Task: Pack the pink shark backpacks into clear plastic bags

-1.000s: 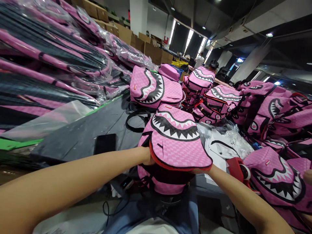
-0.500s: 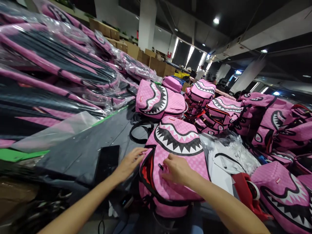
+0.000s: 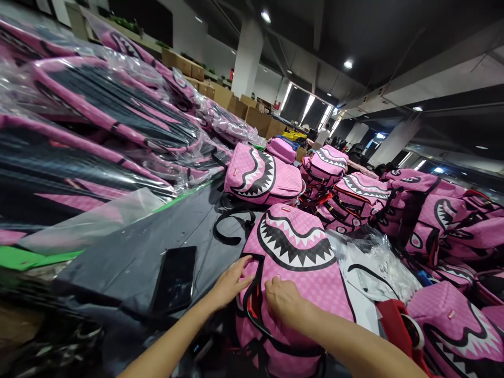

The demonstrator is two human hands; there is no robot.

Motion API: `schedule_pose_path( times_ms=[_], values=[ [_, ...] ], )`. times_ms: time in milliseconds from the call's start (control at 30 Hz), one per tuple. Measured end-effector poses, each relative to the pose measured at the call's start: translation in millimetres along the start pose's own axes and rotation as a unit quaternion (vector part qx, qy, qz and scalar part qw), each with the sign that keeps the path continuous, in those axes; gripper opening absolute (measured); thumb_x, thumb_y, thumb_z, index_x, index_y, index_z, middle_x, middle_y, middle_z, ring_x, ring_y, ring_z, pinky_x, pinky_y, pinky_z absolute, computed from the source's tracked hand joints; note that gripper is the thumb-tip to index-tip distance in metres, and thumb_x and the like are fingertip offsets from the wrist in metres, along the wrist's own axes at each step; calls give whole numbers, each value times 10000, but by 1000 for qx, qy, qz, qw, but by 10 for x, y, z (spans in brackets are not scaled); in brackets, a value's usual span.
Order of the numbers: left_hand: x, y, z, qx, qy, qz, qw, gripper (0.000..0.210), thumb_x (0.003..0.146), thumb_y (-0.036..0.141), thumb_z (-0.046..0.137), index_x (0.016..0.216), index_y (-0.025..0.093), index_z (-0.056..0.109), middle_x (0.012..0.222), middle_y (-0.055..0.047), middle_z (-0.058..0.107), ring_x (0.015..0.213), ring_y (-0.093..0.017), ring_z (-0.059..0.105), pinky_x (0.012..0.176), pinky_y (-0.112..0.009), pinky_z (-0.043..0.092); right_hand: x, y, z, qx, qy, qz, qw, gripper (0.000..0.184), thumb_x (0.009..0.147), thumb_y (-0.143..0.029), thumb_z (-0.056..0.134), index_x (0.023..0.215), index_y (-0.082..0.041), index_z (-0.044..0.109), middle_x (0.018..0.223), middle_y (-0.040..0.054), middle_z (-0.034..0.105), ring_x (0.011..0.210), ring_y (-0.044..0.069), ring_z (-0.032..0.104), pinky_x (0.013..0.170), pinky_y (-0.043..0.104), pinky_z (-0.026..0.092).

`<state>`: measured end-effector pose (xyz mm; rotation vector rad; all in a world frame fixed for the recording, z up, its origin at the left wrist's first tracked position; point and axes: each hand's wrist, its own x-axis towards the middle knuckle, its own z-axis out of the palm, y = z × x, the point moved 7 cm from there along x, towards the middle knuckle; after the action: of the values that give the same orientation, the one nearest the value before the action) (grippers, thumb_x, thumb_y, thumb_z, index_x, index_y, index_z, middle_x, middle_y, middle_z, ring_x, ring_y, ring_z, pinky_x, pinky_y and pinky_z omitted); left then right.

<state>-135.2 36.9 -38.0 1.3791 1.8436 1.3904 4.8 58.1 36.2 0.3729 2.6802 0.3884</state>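
Observation:
A pink checkered backpack [image 3: 311, 286] with a black-and-white shark-mouth print lies front up before me. Its front compartment is partly unzipped on the left side, and red lining [image 3: 255, 302] shows in the gap. My left hand [image 3: 230, 283] rests at the left edge of that opening, fingers stretched out and apart, fingertips against the bag. On the other side of the gap, my right hand [image 3: 286, 302] has its fingers curled together on the front panel. What those fingers pinch is hidden.
Plastic-wrapped pink-and-black bags [image 3: 118, 105] are piled at left. A dark phone [image 3: 174, 278] and a black strap [image 3: 226, 228] lie on the grey table [image 3: 129, 262]. More pink backpacks [image 3: 262, 176] stand behind and at right, near clear plastic [image 3: 378, 262] and a red tape dispenser [image 3: 396, 323].
The view has tilted up slightly, so things sit lower. The zip opening looks narrower. My right hand's fingers have curled in tighter near the opening; my left stays at its edge.

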Motion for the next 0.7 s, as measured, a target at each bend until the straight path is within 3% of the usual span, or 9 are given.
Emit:
schedule_pose_path(
  times_ms=[100,200,300,367,433,500,600,700],
  values=[
    [-25,46,34,-18,30,-24,999,566,821,505,593,1290,190,570,1038,-81,741,830,-232,697,889,-393,552,-153,-54,-78,14,26,-22,999,207,794,-60,636,992,-121,652,924,146,677,826,262,650,545,300,487],
    [-24,73,81,-36,71,-56,995,518,844,501,539,1245,173,542,782,-9,676,722,-226,677,788,-368,549,-463,-108,-231,78,148,-55,984,150,798,-69,606,893,-184,618,835,70,648,704,199,618,541,275,432],
    [3,119,152,-48,92,-78,992,452,850,480,513,1175,168,545,659,31,602,631,-216,641,689,-330,524,-719,-125,-345,174,283,-98,938,146,874,-89,521,872,-218,589,778,22,614,610,140,583,524,239,393],
    [30,182,210,-47,88,-76,992,327,851,442,507,1056,199,584,709,6,644,649,-208,644,680,-308,507,-747,-142,-382,240,329,-119,906,148,908,-119,496,927,-223,600,771,20,613,613,129,600,538,218,420],
    [51,257,276,-36,72,-63,995,176,836,371,517,899,233,607,751,-8,680,691,-206,656,680,-289,480,-677,-198,-386,268,330,-109,898,162,904,-145,504,960,-229,630,781,34,632,641,146,636,562,229,471],
    [55,316,333,-22,58,-50,997,132,840,320,500,792,248,599,724,-5,681,707,-210,660,670,-282,450,-601,-327,-355,263,291,-103,914,187,879,-192,527,930,-286,681,798,25,665,627,175,655,521,262,488],
    [41,361,358,-12,51,-33,998,256,914,338,394,794,252,604,751,-22,696,733,-217,668,673,-284,441,-606,-503,-326,250,234,-133,930,195,869,-311,557,816,-408,718,812,-24,701,592,219,666,425,301,452],
    [53,409,286,-13,26,0,1000,383,960,413,302,792,239,599,777,-34,694,753,-217,663,685,-282,459,-562,-364,-414,256,224,-139,930,178,915,-347,553,929,-397,724,948,-14,736,746,214,720,542,310,531]
  ],
)
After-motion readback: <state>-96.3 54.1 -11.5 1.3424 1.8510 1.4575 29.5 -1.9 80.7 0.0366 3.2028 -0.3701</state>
